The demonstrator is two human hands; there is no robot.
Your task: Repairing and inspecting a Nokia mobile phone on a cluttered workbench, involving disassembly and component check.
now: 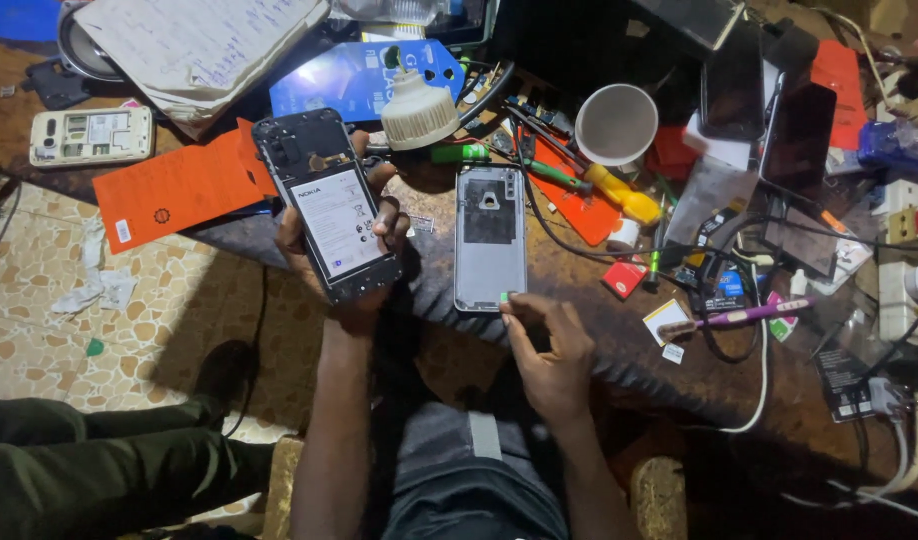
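My left hand (324, 262) holds an opened black smartphone (326, 203), back cover off, its battery with a white label facing up. It is held tilted above the table edge. My right hand (549, 350) rests at the front edge of the table with finger and thumb pinched on a tiny green-tipped piece (504, 297). That piece touches the bottom corner of the removed grey back cover (490, 238), which lies inner side up on the dark table (579, 290) between my hands.
Clutter fills the table: a white bulb (417, 112), green and yellow screwdrivers (579, 180), a white cup (616, 123), orange cards (174, 188), a purple toothbrush (744, 316), cables, other phones (91, 136), a power strip (904, 270). Another person's dark green trouser leg (89, 465) is at lower left.
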